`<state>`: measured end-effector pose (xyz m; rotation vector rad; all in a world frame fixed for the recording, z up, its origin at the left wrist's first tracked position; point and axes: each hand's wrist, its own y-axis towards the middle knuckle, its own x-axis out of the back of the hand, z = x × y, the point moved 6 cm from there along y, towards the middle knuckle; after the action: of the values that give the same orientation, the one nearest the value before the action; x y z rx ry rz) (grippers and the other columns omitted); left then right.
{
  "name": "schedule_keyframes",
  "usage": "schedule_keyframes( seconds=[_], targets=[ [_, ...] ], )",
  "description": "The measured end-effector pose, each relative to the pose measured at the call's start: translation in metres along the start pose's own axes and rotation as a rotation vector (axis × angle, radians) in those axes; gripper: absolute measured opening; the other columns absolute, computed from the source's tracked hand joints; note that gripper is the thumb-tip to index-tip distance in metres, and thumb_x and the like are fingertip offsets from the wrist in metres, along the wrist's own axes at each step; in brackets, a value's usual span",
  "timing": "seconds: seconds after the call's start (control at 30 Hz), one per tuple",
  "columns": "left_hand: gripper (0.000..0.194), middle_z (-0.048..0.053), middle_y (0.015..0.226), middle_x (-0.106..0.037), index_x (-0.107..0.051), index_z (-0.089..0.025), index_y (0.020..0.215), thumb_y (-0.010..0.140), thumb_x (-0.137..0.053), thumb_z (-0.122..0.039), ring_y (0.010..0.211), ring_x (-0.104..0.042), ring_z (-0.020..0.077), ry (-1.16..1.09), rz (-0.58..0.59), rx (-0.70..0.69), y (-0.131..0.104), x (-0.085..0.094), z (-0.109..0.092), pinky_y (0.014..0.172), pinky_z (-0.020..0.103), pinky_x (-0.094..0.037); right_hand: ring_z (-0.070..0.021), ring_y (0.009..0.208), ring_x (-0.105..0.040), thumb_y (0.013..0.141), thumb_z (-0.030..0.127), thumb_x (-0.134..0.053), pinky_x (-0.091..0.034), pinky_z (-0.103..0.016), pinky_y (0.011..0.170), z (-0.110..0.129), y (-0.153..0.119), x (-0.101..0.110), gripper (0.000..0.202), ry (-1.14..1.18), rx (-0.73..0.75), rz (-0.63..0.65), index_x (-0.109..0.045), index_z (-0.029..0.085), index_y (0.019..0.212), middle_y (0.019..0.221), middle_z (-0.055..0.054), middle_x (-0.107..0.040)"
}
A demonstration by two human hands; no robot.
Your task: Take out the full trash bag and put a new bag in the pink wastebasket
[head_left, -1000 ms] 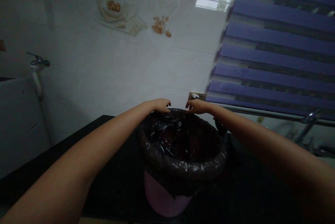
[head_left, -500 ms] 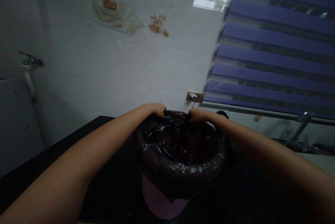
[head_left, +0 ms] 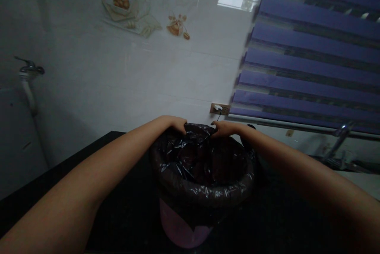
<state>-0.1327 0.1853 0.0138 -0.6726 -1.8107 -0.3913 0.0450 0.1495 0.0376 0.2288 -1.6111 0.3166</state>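
A pink bin [head_left: 184, 226] stands on a dark countertop, lined with a black garbage bag [head_left: 204, 192]. The bag is folded over the near rim and hangs down the outside in a point. At the far rim, my left hand [head_left: 178, 124] is closed on the bag's edge, its fingertips hidden behind the plastic. My right hand [head_left: 221, 128] is on the same far edge a little to the right, thumb inside and index finger slightly lifted, with the bag pinched between. Loose black plastic bulges out at the bin's right side, partly behind my right forearm.
The dark countertop [head_left: 118, 214] runs under the bin to a tiled wall [head_left: 166, 72]. A socket with a white plug [head_left: 218, 108] is just beyond my right hand. At right are a sink faucet [head_left: 341, 139] and purple striped blinds [head_left: 297, 56]; a wall tap [head_left: 29, 68] is at left.
My right hand's fingers have loosened and spread a little on the bag's edge. My left hand stays at the far rim. The view has shifted slightly.
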Motion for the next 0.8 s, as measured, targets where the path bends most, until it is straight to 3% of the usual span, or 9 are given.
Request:
schedule_keyframes(
  seconds=[0.1, 0.27, 0.43, 0.67, 0.8],
  targets=[
    [0.052, 0.017, 0.091, -0.073, -0.073, -0.01, 0.098, 0.054, -0.07, -0.036, 0.08, -0.063, 0.0297, -0.026, -0.053, -0.001, 0.002, 0.01, -0.001, 0.075, 0.041, -0.048, -0.025, 0.105, -0.061, 0.077, 0.031, -0.068, -0.05, -0.03, 0.086, -0.001, 0.004, 0.013, 0.068, 0.019, -0.003, -0.035, -0.047, 0.004, 0.136, 0.126, -0.019, -0.057],
    [0.035, 0.015, 0.092, -0.073, -0.074, -0.016, 0.087, 0.057, -0.069, -0.034, 0.095, -0.061, 0.0322, -0.061, -0.158, -0.026, 0.011, 0.018, -0.003, 0.089, 0.042, -0.042, -0.0213, 0.103, -0.061, 0.086, 0.025, -0.058, -0.047, -0.028, 0.087, 0.02, 0.005, 0.015, 0.041, -0.013, 0.151, -0.077, -0.059, 0.009, 0.124, 0.119, -0.013, -0.063],
    [0.019, 0.01, 0.073, -0.072, -0.072, -0.02, 0.067, 0.048, -0.072, -0.022, 0.09, -0.063, 0.0325, -0.119, -0.159, -0.042, 0.017, 0.008, 0.004, 0.088, 0.044, -0.043, -0.0182, 0.087, -0.064, 0.087, 0.021, -0.057, -0.047, -0.025, 0.073, 0.029, 0.004, -0.001, 0.032, -0.084, 0.141, -0.042, -0.064, 0.006, 0.114, 0.107, -0.015, -0.067],
    [0.021, 0.007, 0.063, -0.068, -0.072, -0.021, 0.065, 0.044, -0.071, -0.02, 0.081, -0.063, 0.0322, -0.211, -0.146, -0.071, 0.019, -0.003, 0.011, 0.084, 0.048, -0.044, -0.0184, 0.072, -0.062, 0.083, 0.029, -0.061, -0.045, -0.028, 0.061, 0.031, 0.007, -0.011, 0.035, -0.121, 0.114, -0.053, -0.063, 0.007, 0.111, 0.097, -0.016, -0.067],
    [0.024, 0.007, 0.059, -0.067, -0.072, -0.02, 0.066, 0.041, -0.072, -0.019, 0.076, -0.063, 0.0317, -0.227, -0.114, -0.064, 0.019, -0.008, 0.011, 0.081, 0.049, -0.046, -0.0218, 0.079, -0.063, 0.081, 0.027, -0.063, -0.046, -0.03, 0.065, 0.034, 0.006, -0.012, 0.041, -0.133, 0.127, -0.068, -0.06, 0.008, 0.117, 0.102, -0.018, -0.066]
  ],
)
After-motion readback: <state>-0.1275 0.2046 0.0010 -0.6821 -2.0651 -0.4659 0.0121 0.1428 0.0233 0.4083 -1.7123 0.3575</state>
